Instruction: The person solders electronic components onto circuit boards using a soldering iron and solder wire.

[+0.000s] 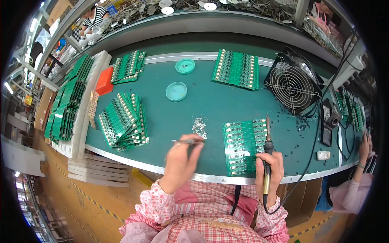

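While both hands work at the near edge: notes run near to far.
Right hand (270,170): fist closed round a soldering iron (267,156), tip up and resting on the board panel.
Left hand (181,164): fingers pinched on tweezers (187,141), held level just above the tabletop (210,105).
Board panel (244,146): green circuit boards in rows, flat, just left of the right hand.
Small parts (199,126): pale loose heap, just beyond the tweezers.
Fanned stack (123,119): green boards, left of the left hand.
Round lids (176,91): two teal ones, mid tabletop, apart.
Far boards (236,69): green stack at the back edge.
Fan (292,83): black, grilled, tilted, far right.
Another person's hand (364,148): at the right rim.
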`<state>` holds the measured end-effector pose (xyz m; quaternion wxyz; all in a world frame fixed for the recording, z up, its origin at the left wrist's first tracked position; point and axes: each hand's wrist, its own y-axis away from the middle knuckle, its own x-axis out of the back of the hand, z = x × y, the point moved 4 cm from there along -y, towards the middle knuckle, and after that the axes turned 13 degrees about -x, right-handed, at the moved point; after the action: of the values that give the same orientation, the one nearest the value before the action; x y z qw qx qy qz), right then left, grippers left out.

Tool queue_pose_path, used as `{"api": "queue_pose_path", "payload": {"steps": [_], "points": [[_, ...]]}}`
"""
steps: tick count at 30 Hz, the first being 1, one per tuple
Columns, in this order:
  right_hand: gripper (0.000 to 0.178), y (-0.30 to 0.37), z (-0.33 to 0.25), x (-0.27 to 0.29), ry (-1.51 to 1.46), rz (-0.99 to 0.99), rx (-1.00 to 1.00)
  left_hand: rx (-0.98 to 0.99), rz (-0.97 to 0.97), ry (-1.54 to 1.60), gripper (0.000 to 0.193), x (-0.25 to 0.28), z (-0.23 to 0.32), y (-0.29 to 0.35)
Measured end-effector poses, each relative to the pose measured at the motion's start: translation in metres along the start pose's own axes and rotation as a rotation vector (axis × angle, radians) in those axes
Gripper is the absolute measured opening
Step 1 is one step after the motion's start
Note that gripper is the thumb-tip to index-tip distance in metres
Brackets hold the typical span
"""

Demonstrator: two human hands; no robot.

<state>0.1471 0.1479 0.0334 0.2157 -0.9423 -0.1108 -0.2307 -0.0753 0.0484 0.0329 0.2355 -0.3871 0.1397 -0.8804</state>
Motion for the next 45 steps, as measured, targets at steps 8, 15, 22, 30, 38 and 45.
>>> {"api": "queue_pose_path", "payload": {"steps": [8,15,22,30,38,45], "points": [[0.022,0.003,0.003,0.005,-0.009,0.002,-0.007,0.071,0.166,-0.086,0.012,0.010,-0.022,0.000],[0.022,0.002,0.003,0.004,-0.022,-0.013,-0.035,0.047,0.177,-0.084,0.012,0.011,-0.028,0.004],[0.022,0.002,0.002,0.002,-0.010,-0.007,-0.025,0.015,0.183,-0.178,0.010,0.012,-0.024,0.000],[0.022,0.003,0.003,0.003,-0.009,-0.003,-0.035,0.052,0.204,-0.162,0.010,0.014,-0.025,0.003],[0.021,0.003,0.003,0.002,-0.001,-0.001,-0.032,0.047,0.210,-0.144,0.010,0.012,-0.026,0.000],[0.022,0.003,0.002,0.003,-0.004,-0.010,-0.036,0.027,0.197,-0.187,0.009,0.011,-0.028,0.000]]}}
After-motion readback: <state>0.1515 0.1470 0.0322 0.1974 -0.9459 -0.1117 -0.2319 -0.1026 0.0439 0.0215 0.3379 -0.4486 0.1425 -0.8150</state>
